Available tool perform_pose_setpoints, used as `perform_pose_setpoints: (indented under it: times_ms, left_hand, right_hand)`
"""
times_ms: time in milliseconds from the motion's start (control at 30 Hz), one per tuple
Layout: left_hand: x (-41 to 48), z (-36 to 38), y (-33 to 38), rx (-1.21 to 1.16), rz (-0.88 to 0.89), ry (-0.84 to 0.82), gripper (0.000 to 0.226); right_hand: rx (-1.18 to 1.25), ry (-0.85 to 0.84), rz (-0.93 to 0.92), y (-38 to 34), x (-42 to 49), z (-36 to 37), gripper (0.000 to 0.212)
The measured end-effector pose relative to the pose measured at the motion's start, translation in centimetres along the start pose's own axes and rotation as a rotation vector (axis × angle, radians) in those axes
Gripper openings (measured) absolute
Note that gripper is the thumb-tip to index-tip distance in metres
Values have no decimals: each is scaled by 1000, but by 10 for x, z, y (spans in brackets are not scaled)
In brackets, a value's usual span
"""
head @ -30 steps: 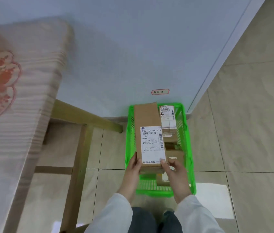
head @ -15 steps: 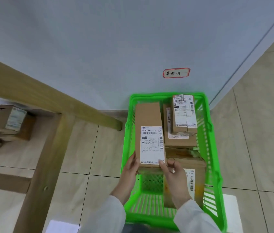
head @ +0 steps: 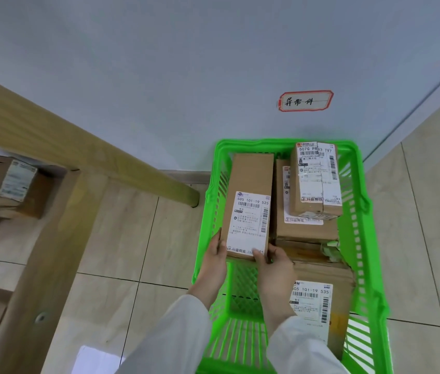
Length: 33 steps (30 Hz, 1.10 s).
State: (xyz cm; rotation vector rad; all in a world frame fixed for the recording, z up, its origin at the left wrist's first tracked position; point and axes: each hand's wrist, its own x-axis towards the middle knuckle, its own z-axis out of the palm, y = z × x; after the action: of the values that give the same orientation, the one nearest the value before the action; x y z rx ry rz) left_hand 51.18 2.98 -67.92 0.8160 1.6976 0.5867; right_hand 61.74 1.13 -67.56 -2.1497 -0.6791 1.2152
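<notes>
Tiled floor met a pale wall; a red-bordered handwritten label (head: pixel 305 100) was stuck on the wall above a green basket (head: pixel 360 230) standing against it. Inside, along the basket's left side, lay the long carton (head: pixel 251 179), shipping label up, far end toward the wall, near end held above the mesh bottom. The left hand (head: pixel 215 261) gripped the near left corner, thumb along the carton's edge. The right hand (head: pixel 275 268) gripped the near right corner, thumb pressed on the shipping label. Remaining fingers went under the carton; spread or together could not be told. The basket's right half held stacked parcels: a small parcel (head: pixel 317 182) on top at the far end, a larger parcel (head: pixel 324 306) nearer. A wooden table frame (head: pixel 84 157) stood left, more boxes (head: pixel 11 184) beneath it.
</notes>
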Motion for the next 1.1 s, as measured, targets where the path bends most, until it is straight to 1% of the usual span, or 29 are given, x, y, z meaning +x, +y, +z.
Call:
perform_pose_setpoints:
  times_ms: [67,200,333,433,533,600,733,800,967,1100]
  left_hand:
    - [-1,3,-1,13,4,7,39]
    - [-2,5,-7,31,-15,42,41]
    - [-10,7,0,136,-17,69,45]
    - [-27,9,9,156,-55,88,50]
    - [-56,9,23,183,-104,118,53]
    - [-81,9,38,155,-110,133,52]
    - [-138,6,76,124,-146,148,47]
    - [-166,4,95,127,-148,128,46]
    - [-243,-15,154,144,-129,57,45]
    - [-301,-41,201,147,-106,30,42]
  right_hand:
    - [-5,0,3,1,1,2,31]
    - [-43,-35,-13,1,-2,2,44]
    - [-44,-53,-45,-2,-11,-3,55]
    - [-69,-60,-56,-7,-23,-14,56]
    - [-17,-68,-39,-13,-45,-31,56]
    - [8,-55,-13,-19,-65,-48,55]
    - [115,-18,102,-45,-115,-92,50]
    - [154,-17,135,-63,-139,-113,48]
    - [170,-23,139,-116,-209,-161,51]
    - [177,0,120,-158,-266,-190,47]
